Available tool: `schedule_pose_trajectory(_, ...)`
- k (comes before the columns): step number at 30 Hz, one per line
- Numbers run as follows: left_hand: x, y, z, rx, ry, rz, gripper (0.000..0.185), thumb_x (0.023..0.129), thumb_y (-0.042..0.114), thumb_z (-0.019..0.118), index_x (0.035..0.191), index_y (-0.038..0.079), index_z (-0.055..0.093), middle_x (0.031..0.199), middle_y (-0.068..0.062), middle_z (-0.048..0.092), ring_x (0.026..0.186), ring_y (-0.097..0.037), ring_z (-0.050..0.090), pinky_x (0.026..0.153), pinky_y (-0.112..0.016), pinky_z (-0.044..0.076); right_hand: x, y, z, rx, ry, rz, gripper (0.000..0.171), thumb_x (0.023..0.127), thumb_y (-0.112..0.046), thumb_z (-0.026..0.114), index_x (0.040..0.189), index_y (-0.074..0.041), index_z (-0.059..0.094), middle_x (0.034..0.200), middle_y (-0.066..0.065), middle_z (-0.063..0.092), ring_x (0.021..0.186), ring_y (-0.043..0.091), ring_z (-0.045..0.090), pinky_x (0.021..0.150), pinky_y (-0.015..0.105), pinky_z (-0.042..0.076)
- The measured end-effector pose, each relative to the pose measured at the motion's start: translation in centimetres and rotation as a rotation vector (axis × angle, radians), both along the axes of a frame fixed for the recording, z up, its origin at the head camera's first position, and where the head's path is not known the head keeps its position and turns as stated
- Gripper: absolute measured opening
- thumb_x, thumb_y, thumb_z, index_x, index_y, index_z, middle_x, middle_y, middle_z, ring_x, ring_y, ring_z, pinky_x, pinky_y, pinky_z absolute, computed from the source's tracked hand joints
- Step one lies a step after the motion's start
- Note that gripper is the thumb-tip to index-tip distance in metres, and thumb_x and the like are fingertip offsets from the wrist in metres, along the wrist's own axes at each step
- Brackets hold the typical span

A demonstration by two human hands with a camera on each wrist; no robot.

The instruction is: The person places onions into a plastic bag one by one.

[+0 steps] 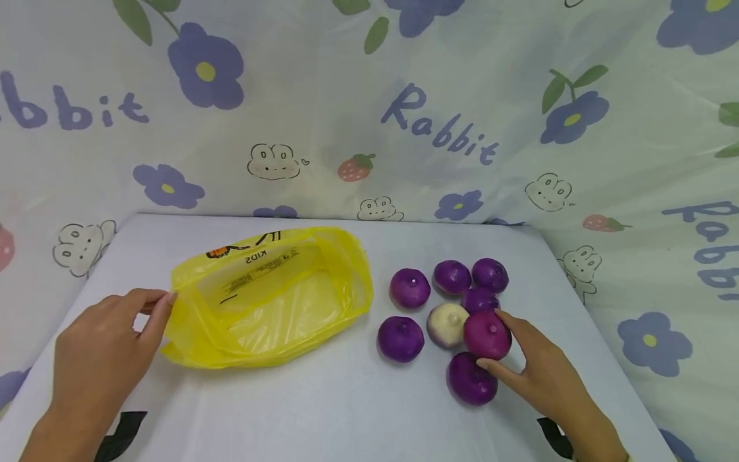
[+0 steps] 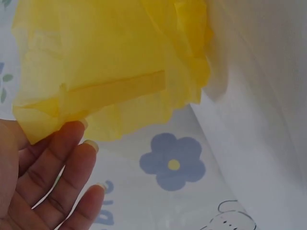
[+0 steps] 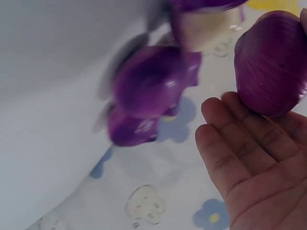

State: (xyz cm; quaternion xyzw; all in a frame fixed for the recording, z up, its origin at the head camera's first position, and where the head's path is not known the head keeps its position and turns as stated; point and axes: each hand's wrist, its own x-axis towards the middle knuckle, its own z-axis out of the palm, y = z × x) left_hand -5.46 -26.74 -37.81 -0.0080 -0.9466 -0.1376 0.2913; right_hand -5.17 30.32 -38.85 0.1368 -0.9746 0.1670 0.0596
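At the left, my left hand (image 1: 106, 346) pinches the near left rim of a yellow plastic bag (image 1: 288, 333) between thumb and forefinger. The bag lies on its side with its mouth spread, and printing shows through it. In the left wrist view, the bag's edge (image 2: 115, 91) hangs from my fingers. My right hand (image 1: 543, 372) grips a reddish-purple onion (image 1: 487, 335) between thumb and fingertips. In the head view this onion overlaps the onions behind it; in the right wrist view the held onion (image 3: 271, 67) shows against my fingers.
Several purple onions (image 1: 410, 288) sit in a loose group on the white table (image 1: 323, 410), right of the bag. Among them is a pale onion (image 1: 447, 324), partly covered by the held one. A purple onion (image 1: 472, 380) lies nearest me. A printed cloth (image 1: 323, 96) hangs behind the table.
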Motion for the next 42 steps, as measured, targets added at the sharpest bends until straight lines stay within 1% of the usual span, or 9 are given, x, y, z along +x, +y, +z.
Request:
schedule_pose_trajectory(5, 0.1, -0.1, -0.2, 0.009, 0.021, -0.011, 0.026, 0.090, 0.017, 0.079, 0.104, -0.004, 0.073, 0.084, -0.022, 0.072, 0.056, -0.030, 0.053, 0.045, -0.039, 0.043, 0.0, -1.4, 0.9, 0.000, 0.044, 0.083, 0.088, 0.083, -0.049, 0.088, 0.153, -0.012, 0.050, 0.136, 0.013, 0.066, 0.122, 0.036, 0.065, 0.092, 0.059, 0.058)
schedule_pose_trajectory(9, 0.1, -0.1, -0.2, 0.018, 0.018, -0.019, 0.025, 0.089, 0.016, 0.080, 0.104, -0.004, 0.073, 0.083, -0.021, 0.071, 0.056, -0.029, 0.051, 0.045, -0.037, 0.042, -0.1, -2.0, 1.2, 0.014, 0.067, 0.110, 0.088, 0.081, -0.047, 0.089, 0.151, -0.010, 0.052, 0.132, 0.012, 0.067, 0.118, 0.034, 0.067, 0.090, 0.057, 0.060)
schedule_pose_trajectory(16, -0.1, 0.0, 0.2, 0.017, -0.018, -0.011, 0.026, 0.088, 0.014, 0.081, 0.105, -0.004, 0.073, 0.084, -0.021, 0.071, 0.057, -0.030, 0.051, 0.046, -0.037, 0.042, -0.4, -2.9, 1.3, 0.025, 0.039, 0.129, 0.087, 0.082, -0.047, 0.089, 0.151, -0.007, 0.052, 0.140, 0.014, 0.064, 0.126, 0.038, 0.063, 0.097, 0.058, 0.056)
schedule_pose_trajectory(22, -0.1, -0.1, 0.4, 0.011, -0.028, -0.024, 0.026, 0.086, 0.010, 0.082, 0.106, -0.003, 0.074, 0.086, -0.021, 0.073, 0.060, -0.032, 0.054, 0.048, -0.041, 0.044, -0.4, -3.9, 1.9, 0.057, 0.002, 0.153, 0.088, 0.081, -0.043, 0.091, 0.149, -0.005, 0.051, 0.141, 0.014, 0.063, 0.127, 0.037, 0.063, 0.097, 0.057, 0.057)
schedule_pose_trajectory(25, 0.0, -0.2, 0.4, 0.008, -0.033, -0.027, 0.025, 0.086, 0.010, 0.082, 0.106, -0.002, 0.074, 0.087, -0.020, 0.074, 0.061, -0.033, 0.054, 0.049, -0.042, 0.045, -0.4, -4.3, 2.3, 0.067, 0.000, 0.177, 0.088, 0.080, -0.044, 0.090, 0.148, -0.005, 0.051, 0.140, 0.012, 0.063, 0.125, 0.035, 0.064, 0.095, 0.054, 0.058)
schedule_pose_trajectory(30, 0.0, -0.5, 0.6, 0.012, -0.099, -0.006, 0.027, 0.087, 0.010, 0.082, 0.109, -0.002, 0.073, 0.091, -0.023, 0.074, 0.064, -0.035, 0.054, 0.054, -0.045, 0.047, -0.4, -5.0, 3.0, 0.051, 0.030, 0.245, 0.086, 0.080, -0.044, 0.091, 0.146, -0.007, 0.052, 0.137, 0.009, 0.065, 0.120, 0.028, 0.066, 0.093, 0.049, 0.060)
schedule_pose_trajectory(33, 0.0, -0.6, 0.5, 0.020, -0.118, -0.003, 0.028, 0.088, 0.010, 0.082, 0.110, -0.002, 0.072, 0.092, -0.023, 0.074, 0.066, -0.036, 0.054, 0.056, -0.047, 0.047, -0.5, -5.4, 3.5, 0.031, 0.041, 0.292, 0.085, 0.080, -0.043, 0.091, 0.148, -0.009, 0.051, 0.137, 0.004, 0.064, 0.120, 0.022, 0.066, 0.093, 0.046, 0.060)
schedule_pose_trajectory(37, -0.1, -0.7, 0.5, 0.012, -0.104, -0.007, 0.028, 0.088, 0.010, 0.082, 0.111, -0.003, 0.073, 0.092, -0.023, 0.074, 0.066, -0.036, 0.053, 0.057, -0.048, 0.047, -0.7, -6.2, 4.2, 0.018, 0.043, 0.349, 0.086, 0.080, -0.041, 0.091, 0.150, -0.013, 0.049, 0.141, -0.001, 0.061, 0.124, 0.016, 0.062, 0.097, 0.043, 0.059)
schedule_pose_trajectory(42, -0.2, -0.8, 0.5, -0.001, -0.092, -0.003, 0.027, 0.088, 0.010, 0.081, 0.109, -0.003, 0.073, 0.090, -0.023, 0.073, 0.066, -0.036, 0.052, 0.056, -0.047, 0.045, -1.4, -7.4, 4.8, 0.016, 0.031, 0.398, 0.084, 0.082, -0.043, 0.089, 0.149, -0.014, 0.049, 0.141, -0.001, 0.061, 0.128, 0.015, 0.060, 0.099, 0.040, 0.058)
